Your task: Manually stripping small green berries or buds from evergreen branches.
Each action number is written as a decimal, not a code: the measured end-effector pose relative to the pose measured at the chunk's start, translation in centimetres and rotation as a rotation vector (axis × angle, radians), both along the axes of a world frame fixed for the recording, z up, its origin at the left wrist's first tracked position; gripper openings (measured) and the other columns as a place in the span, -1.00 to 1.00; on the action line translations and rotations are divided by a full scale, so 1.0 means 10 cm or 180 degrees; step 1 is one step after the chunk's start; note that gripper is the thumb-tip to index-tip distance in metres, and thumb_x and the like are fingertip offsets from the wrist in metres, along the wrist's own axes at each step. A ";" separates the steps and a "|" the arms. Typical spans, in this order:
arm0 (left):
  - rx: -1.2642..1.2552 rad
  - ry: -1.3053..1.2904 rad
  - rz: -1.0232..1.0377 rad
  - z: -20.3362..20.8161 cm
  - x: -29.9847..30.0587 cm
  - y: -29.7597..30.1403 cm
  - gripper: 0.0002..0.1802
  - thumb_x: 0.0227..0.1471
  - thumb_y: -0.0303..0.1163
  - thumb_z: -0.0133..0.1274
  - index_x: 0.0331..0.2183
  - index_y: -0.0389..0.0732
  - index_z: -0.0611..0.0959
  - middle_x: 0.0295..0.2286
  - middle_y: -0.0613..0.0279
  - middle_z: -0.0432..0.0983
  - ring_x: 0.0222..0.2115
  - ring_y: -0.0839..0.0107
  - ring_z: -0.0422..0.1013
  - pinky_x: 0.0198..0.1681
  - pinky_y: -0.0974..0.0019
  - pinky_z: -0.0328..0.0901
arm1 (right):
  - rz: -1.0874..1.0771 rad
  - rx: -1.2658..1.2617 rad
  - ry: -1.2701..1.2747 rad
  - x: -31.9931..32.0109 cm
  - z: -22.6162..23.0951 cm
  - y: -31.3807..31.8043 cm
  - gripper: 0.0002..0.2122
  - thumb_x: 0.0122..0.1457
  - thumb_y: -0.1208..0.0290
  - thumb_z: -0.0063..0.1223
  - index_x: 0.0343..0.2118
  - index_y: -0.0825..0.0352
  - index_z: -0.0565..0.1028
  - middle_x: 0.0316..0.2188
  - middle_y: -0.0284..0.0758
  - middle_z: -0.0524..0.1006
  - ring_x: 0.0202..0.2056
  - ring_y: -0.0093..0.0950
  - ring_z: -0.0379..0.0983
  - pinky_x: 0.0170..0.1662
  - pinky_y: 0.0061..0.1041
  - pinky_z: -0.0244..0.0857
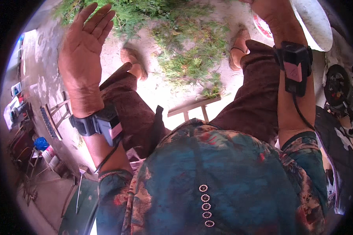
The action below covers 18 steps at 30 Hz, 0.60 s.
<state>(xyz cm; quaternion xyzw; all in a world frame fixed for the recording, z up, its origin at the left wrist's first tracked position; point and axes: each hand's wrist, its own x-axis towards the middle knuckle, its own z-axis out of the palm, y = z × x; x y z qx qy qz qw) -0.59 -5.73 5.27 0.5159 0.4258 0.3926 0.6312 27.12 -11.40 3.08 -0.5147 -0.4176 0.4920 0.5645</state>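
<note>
My left hand is raised at the upper left, palm showing and fingers stretched out, with nothing in it. Behind its fingertips, loose feathery green sprigs lie on the pale floor. More sprigs are spread in a patch between my feet. My right hand reaches to the top edge at the upper right, and its fingers are mostly cut off there. Close beside that hand are a large white basin-like thing and a red-and-white round thing, partly covered by the wrist.
A wooden stool or frame shows between my knees. To the left are a wooden rack, a blue bag and a dark green surface. A black wheel-like thing stands at the right. Each forearm wears a strapped device with a cable.
</note>
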 end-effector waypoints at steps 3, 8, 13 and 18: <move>-0.0356 0.0065 -0.0216 0.10 -0.10 0.01 -0.42 0.17 -0.17 -0.38 0.04 -0.46 0.19 -0.01 -0.29 0.18 0.05 0.01 0.15 0.17 0.11 0.00 | 0.0294 -0.0001 -0.0239 -0.21 0.06 -0.03 -0.82 0.11 0.27 -0.06 -0.43 0.29 0.39 -0.61 -0.47 0.31 -0.69 -0.75 0.08 -0.71 -0.74 -0.07; -0.0617 0.0224 -0.1296 0.02 -0.13 0.03 -0.39 0.16 -0.08 -0.31 0.04 -0.41 0.23 -0.08 -0.20 0.31 0.01 0.14 0.24 0.13 0.15 0.06 | 0.0575 -0.0195 -0.0677 -0.74 -0.03 0.06 -0.79 0.07 0.31 -0.09 -0.43 0.38 0.42 -0.61 -0.46 0.32 -0.65 -0.67 0.13 -0.63 -0.69 0.09; -0.0264 0.0501 -0.1067 -0.03 -0.05 0.00 -0.37 0.09 -0.09 -0.13 0.04 -0.37 0.25 -0.08 -0.12 0.32 -0.02 0.16 0.27 0.09 0.17 0.12 | 0.0573 0.0632 -0.0682 -0.90 -0.04 0.02 -0.82 0.05 0.44 -0.16 -0.60 0.41 0.37 -0.68 -0.43 0.30 -0.64 -0.66 0.14 -0.61 -0.61 0.05; -0.0098 0.0340 -0.0651 -0.16 0.09 -0.10 -0.41 0.07 -0.14 -0.05 0.02 -0.35 0.31 -0.08 -0.01 0.32 -0.09 0.25 0.32 0.05 0.20 0.16 | 0.0984 0.0345 -0.0574 -0.86 -0.06 0.14 -0.81 0.07 0.43 -0.16 -0.56 0.43 0.41 -0.67 -0.41 0.33 -0.64 -0.65 0.18 -0.63 -0.64 0.10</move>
